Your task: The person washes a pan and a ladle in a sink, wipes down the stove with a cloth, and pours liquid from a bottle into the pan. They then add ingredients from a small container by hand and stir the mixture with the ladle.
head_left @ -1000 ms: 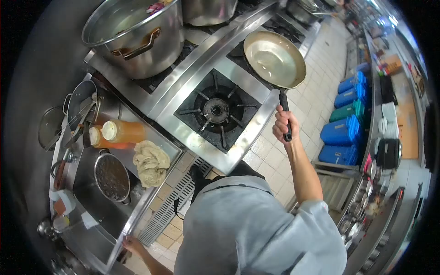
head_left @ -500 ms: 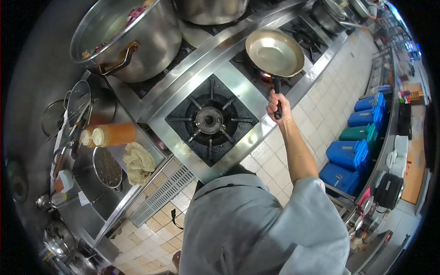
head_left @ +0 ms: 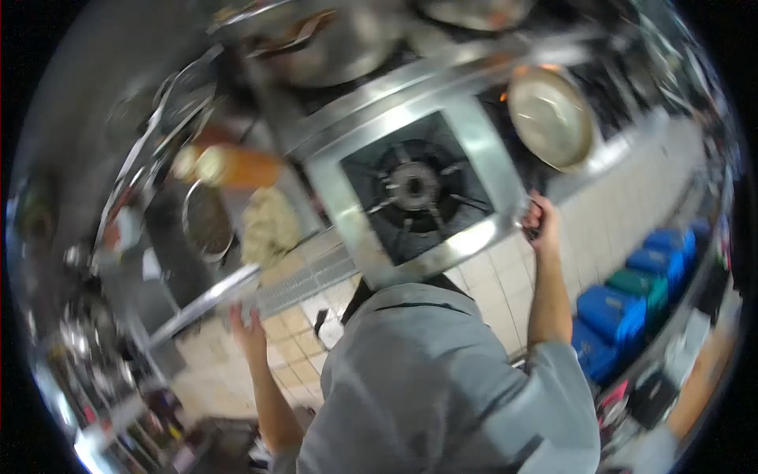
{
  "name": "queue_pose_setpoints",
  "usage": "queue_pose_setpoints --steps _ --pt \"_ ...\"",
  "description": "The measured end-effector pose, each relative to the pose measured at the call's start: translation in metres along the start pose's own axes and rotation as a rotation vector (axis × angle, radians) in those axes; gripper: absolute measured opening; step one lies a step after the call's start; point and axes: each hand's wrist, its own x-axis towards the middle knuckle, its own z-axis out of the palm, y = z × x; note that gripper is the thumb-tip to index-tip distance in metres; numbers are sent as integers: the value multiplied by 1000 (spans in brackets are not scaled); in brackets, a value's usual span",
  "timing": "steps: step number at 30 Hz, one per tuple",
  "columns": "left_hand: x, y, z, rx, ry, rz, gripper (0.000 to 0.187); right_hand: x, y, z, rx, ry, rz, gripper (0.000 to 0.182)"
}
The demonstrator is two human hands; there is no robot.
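My right hand [head_left: 540, 220] is wrapped round the dark handle of a frying pan [head_left: 550, 118]. The pan sits over a burner at the right of the stove, with orange flame showing at its far left rim and a shiny layer on its inside. My left hand [head_left: 251, 332] is in the air by the front edge of the side counter, fingers apart and holding nothing, somewhat blurred. Nearest to it on the counter are a crumpled beige cloth [head_left: 268, 225] and an oval metal strainer or bowl [head_left: 208, 221] with dark contents.
An unlit burner [head_left: 414, 186] lies in front of me. Two squeeze bottles of orange liquid [head_left: 237, 167] lie on the counter. A large pot [head_left: 339, 47] stands behind on the stove. Blue bins [head_left: 612, 310] and a green bin [head_left: 638, 287] line the right side.
My left hand has come into view at the counter's edge. The pan's bowl has swung on its handle, and flame now shows at its far rim. The whole view has shifted and blurred.
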Motion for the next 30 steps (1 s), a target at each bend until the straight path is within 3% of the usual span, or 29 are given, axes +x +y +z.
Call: queue_pose_setpoints --steps 1,2,4,7,10,14,16,19,23,25,26,30 --pt "19 44 -5 113 -53 97 47 1 5 1 -12 28 15 15" --pt "40 25 13 244 21 188 51 1 7 2 -15 72 30 16" --pt "76 59 37 103 40 234 60 2 17 -1 -21 140 1 24" --pt "110 79 89 65 12 169 84 -10 23 -14 -4 43 -35 35" --pt "123 111 131 229 12 75 86 -30 27 -16 -36 77 -48 42" --pt "124 141 155 453 -23 40 73 -65 41 -24 -51 98 -44 45" --pt "131 131 170 489 -112 262 63 -78 59 -43 -50 269 -51 44" --pt "150 119 172 284 -163 359 58 -98 87 -61 -26 357 -7 41" --pt "157 138 186 199 9 301 54 -119 110 -56 -20 325 36 38" --pt "146 159 183 444 128 430 48 -122 114 -47 -62 300 53 38" --pt "144 153 177 448 127 416 48 -123 114 -39 -117 304 72 36" --pt "123 115 161 325 -60 670 43 -128 117 -7 -360 295 68 34"
